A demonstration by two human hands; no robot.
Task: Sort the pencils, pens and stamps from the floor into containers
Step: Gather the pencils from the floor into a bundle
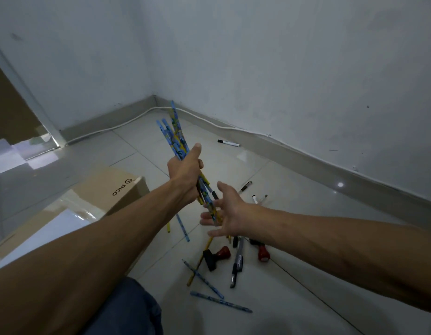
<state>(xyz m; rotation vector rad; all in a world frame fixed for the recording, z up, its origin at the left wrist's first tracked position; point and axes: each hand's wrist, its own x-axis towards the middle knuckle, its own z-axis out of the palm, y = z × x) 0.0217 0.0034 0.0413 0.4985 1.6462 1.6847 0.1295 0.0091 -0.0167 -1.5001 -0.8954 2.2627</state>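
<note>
**Gathering pencils in my left fist**

Clutching a bundle of blue and yellow pencils [177,134], my left hand [185,172] is wrapped tight around their middle, thumb pointing up; their tops fan out toward 11 o'clock and their lower ends stick out below my fist. My right hand [224,211] is spread wide, fingers apart, palm turned toward the bundle's lower ends, which lie against or just in front of my fingers; I cannot tell if they touch.

On the tiled floor [294,274] below my right hand, more things lie scattered. At 6 o'clock from it, a black-and-red stamp [215,257] lies on its side, with a second red stamp [262,251] at 5 o'clock. Between them lies a grey pen [236,264]. A yellow pencil [200,262] crosses a blue pencil [202,279], and another blue pencil [220,301] lies nearer to me. At 12 o'clock from my left hand's right side, a black-capped marker [228,143] rests near the baseboard. At 9 o'clock, a cardboard box [117,187] stands on the floor.
</note>
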